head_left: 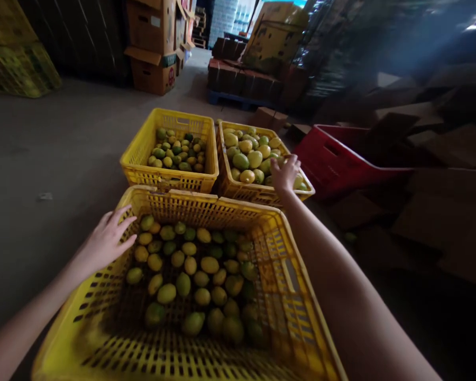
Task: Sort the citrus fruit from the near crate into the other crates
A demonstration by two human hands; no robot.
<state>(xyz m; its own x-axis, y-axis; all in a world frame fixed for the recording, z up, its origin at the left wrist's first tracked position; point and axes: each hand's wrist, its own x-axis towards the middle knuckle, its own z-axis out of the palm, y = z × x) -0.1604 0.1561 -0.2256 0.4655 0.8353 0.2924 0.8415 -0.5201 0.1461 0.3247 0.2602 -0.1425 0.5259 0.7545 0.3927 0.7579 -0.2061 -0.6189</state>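
A large yellow crate (257, 211) stands closest to me, with several green and yellow lemons (209, 264) loose on its slatted floor. My left hand (110, 238) hovers at its left wall, fingers spread and nothing held. Behind it on the right is a fuller yellow crate (262, 197), where bigger lemons (255, 159) are piled. My right hand (286, 172) reaches into that pile near its right side, thumb and fingers curled around a lemon (281, 160) that is partly hidden. Smaller, greener lemons (177, 150) lie in another yellow crate (166, 179) at back left.
A red crate (325, 159) stands right of the fuller crate, among loose flattened cardboard (440, 222). Stacked cartons (148, 69) rise at the back left. Farther back, a blue pallet (238, 100) bears boxes. More yellow crates (19, 69) stand far left.
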